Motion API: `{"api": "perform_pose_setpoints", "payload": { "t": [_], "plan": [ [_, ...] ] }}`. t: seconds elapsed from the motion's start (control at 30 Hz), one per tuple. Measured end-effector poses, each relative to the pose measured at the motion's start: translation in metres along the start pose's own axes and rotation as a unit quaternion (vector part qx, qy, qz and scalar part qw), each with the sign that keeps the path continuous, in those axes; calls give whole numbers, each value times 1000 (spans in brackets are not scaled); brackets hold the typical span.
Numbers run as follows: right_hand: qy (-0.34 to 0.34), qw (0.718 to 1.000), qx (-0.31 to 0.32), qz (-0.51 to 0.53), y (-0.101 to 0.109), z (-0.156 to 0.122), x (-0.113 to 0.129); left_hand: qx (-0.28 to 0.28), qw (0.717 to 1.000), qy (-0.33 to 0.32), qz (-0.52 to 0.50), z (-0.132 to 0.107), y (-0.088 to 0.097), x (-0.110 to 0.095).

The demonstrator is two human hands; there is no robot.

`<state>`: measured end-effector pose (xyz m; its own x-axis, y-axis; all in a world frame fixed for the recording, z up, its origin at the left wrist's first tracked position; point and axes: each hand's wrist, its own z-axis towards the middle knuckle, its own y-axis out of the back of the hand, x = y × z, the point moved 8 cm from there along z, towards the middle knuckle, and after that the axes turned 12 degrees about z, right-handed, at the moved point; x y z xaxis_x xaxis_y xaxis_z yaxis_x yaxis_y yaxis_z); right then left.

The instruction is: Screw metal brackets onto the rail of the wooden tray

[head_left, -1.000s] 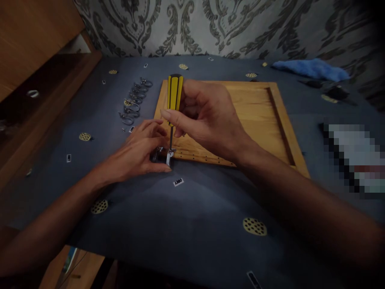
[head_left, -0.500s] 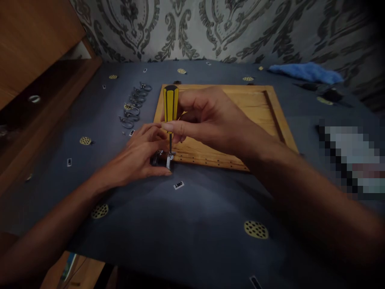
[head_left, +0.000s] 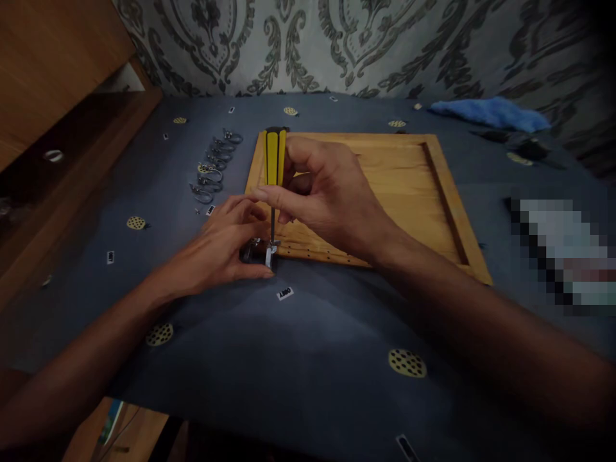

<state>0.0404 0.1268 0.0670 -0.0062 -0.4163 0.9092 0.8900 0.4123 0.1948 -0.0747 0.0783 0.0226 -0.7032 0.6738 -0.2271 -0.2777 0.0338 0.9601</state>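
My right hand (head_left: 332,199) grips a screwdriver (head_left: 274,157) with a yellow and black handle, held upright. Its tip meets a small metal hook (head_left: 269,255) at the near left corner of a wooden frame board (head_left: 332,255). My left hand (head_left: 221,240) is curled around that corner, the thumb touching the hook's lower end and the fingers above it. Another metal hook (head_left: 252,249) sits just left of it, partly behind the fingers. A line of small holes runs along the board's near edge.
Several metal hooks (head_left: 212,167) lie in a row left of the board on the patterned dark cloth (head_left: 289,359). A blue rag (head_left: 488,114) and a dark tool (head_left: 529,147) lie at the back right. A pixelated object (head_left: 568,250) is at the right; a wooden cabinet (head_left: 62,58) stands left.
The screwdriver handle has turned slightly, and my right hand has shifted a little on it, its wrist dropping. My left hand stays at the hook.
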Motion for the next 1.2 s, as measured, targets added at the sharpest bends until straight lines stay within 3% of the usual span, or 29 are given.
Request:
{"api": "perform_pose_setpoints", "payload": {
  "t": [0.23,0.37,0.57,0.7,0.97,1.2],
  "plan": [
    [-8,1000,16,21,0,2,-2,20,1000,6,-3,1,3,-3],
    [-6,995,61,74,-1,2,6,28,1000,2,-4,1,2,-3],
    [-5,991,75,108,6,2,18,21,1000,11,-13,2,2,0],
    [26,990,63,121,6,3,20,28,999,15,-10,2,0,0],
    [24,995,-7,93,5,4,5,-3,1000,12,-6,0,-3,3],
    [46,993,-7,108,7,6,1,19,1000,11,-6,1,-1,1]
  ]
}}
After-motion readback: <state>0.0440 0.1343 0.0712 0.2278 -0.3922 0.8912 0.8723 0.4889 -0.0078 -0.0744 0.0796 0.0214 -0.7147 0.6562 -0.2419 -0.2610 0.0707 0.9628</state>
